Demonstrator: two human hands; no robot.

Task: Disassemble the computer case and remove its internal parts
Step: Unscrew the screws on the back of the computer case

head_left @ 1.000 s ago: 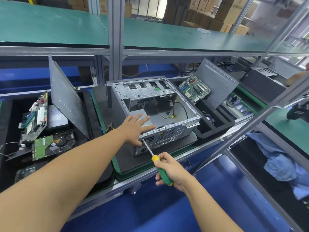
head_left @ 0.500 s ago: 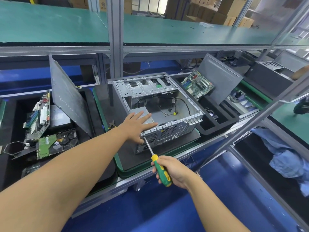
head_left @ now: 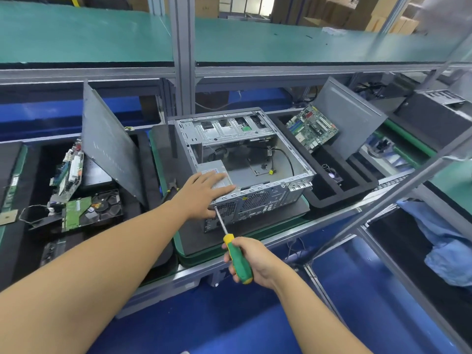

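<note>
The open computer case (head_left: 245, 169) lies on the counter (head_left: 255, 251) — left hand (head_left: 201, 192) flat on its near corner, right hand (head_left: 251, 261) gripping a screwdriver (head_left: 236, 254) — tip at the rear panel

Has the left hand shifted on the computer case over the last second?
No. The left hand still rests flat on the power supply in the computer case, just above the screwdriver tip.

- Grey computer case (head_left: 258, 200) lies on its side mid-mat (head_left: 194, 238), open upward, rear panel facing the near edge.
- Silver power supply (head_left: 213, 166) sits in its near-left corner.
</note>
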